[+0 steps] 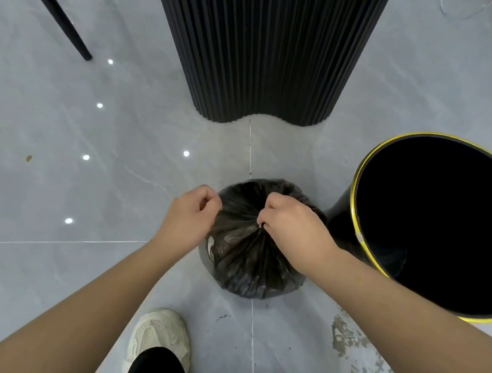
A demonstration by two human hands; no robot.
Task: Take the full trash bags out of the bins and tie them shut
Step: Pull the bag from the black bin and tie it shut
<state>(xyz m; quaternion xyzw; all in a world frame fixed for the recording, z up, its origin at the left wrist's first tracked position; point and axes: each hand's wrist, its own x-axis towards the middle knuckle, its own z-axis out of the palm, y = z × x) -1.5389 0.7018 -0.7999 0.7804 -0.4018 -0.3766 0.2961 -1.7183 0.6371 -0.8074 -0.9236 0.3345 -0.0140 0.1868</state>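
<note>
My right hand (293,225) is pinching the gathered neck of the bag (252,261), fingers curled tight on the bunched plastic. My left hand (192,216) is gripping a fold at the bag's left side, likely pulling against it so the mouth is closing for a knot. The bag is sitting on the floor (68,255) just beside the bin (355,199), already out, giving me room to tie.

A full black trash bag (248,257) sat on the grey tiled floor (77,193). The right hand (293,225) pinched its gathered neck; the left hand (192,215) pinched plastic at 9 o'clock. A yellow-rimmed black bin (340,216) stood at 3 o'clock, just beside it.
</note>
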